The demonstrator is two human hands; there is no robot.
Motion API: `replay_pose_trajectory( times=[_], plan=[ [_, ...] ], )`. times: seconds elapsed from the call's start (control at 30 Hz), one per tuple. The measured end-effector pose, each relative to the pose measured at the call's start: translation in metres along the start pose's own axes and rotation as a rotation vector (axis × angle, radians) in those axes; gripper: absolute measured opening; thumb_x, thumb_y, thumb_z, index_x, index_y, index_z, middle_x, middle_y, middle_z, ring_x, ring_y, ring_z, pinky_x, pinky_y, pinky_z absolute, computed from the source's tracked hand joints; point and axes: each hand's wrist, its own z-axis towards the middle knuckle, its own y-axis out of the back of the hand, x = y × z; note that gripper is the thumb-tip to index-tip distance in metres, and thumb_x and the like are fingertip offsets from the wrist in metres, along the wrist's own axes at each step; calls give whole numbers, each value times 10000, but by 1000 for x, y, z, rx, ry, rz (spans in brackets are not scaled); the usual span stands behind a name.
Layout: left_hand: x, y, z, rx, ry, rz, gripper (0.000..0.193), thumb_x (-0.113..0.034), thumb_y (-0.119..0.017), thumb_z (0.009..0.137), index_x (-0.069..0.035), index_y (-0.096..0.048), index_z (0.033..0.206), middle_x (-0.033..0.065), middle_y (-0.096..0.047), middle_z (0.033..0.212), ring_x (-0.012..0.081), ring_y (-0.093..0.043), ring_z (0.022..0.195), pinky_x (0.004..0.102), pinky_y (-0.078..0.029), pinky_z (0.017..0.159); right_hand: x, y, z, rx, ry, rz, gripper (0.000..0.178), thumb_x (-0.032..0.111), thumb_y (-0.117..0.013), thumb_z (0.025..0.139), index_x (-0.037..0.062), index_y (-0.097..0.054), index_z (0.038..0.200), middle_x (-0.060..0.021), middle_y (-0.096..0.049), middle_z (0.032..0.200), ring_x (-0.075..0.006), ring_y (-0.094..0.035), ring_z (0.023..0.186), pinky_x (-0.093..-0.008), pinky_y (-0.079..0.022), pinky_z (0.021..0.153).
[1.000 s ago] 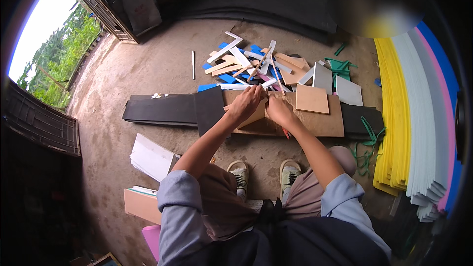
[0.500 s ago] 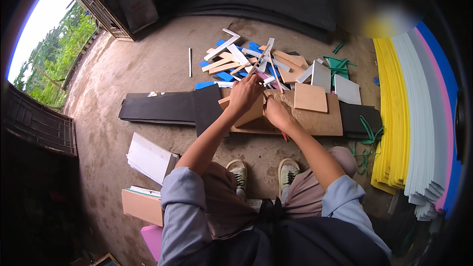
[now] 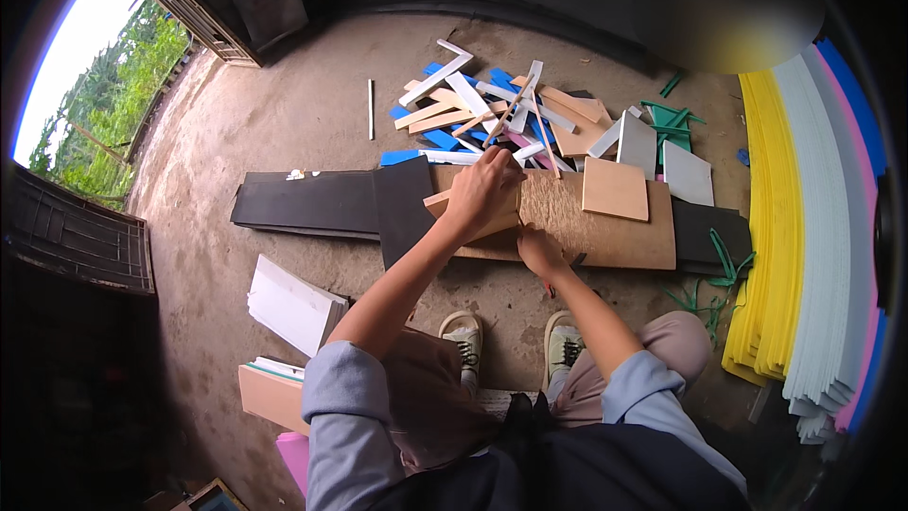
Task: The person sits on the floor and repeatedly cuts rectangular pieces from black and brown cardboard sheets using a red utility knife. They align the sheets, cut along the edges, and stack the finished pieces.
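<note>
My left hand [image 3: 484,191] is closed on the upper edge of a tan foam sheet [image 3: 492,222], which stands tilted over a brown board [image 3: 605,244]. A thin tan strip [image 3: 501,123] juts out beyond its fingers. Close by the sheet's right side, near the board's front edge, my right hand [image 3: 542,252] is curled round a slim tool [image 3: 550,290] with a red end showing below the palm. Most of that tool, its working end included, is hidden by the hand. A square tan foam piece [image 3: 615,191] lies on the board to the right.
Black foam slabs [image 3: 307,203] lie under the board. Beyond is a heap of white, blue and tan offcuts [image 3: 454,99], with green scraps [image 3: 673,123]. Yellow sheets [image 3: 771,227] are stacked at right, white sheets [image 3: 293,298] at left. My shoes [image 3: 563,345] are close in front.
My right hand has drawn nearer to me along the tan sheet's side, toward the board's front edge. My left hand keeps its grip. The whole view has shifted slightly.
</note>
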Motion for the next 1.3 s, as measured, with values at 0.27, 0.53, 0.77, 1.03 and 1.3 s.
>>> replay_pose_trajectory(
  times=[0.27,0.53,0.77,1.03,1.3],
  plan=[
    [9,-2,8,53,90,-49,222,-246,-574,798,-51,-480,848,113,-625,769,311,-599,636,390,-464,520,-12,-36,16,44,24,-48,229,109,-409,813,-51,-498,951,-227,-608,771,-358,-611,770,-445,-484,664],
    [8,-2,16,149,143,111,237,-256,-547,816,-89,-470,966,110,-604,644,292,-590,559,389,-440,475,-26,-60,14,89,-89,21,187,141,-435,822,-29,-454,896,-206,-616,720,-362,-614,719,-448,-489,607],
    [14,-4,9,70,113,223,224,-257,-518,833,-112,-432,980,100,-584,587,293,-578,504,386,-436,434,-25,-73,-16,86,-82,9,244,208,-450,839,-5,-455,958,-207,-614,728,-354,-615,722,-460,-487,602],
    [11,3,-4,19,15,164,238,-277,-511,836,-100,-448,981,118,-616,692,313,-599,581,418,-467,490,-68,-36,-41,298,-91,82,277,215,-385,858,-21,-460,980,-203,-612,736,-335,-618,653,-432,-485,630],
    [28,59,-19,-373,-6,-300,171,-169,-509,866,-42,-433,952,111,-592,736,180,-577,635,295,-440,556,-79,165,-14,-63,-46,483,192,218,-368,895,35,-374,952,-91,-523,677,-147,-526,415,-268,-421,347]
  ],
)
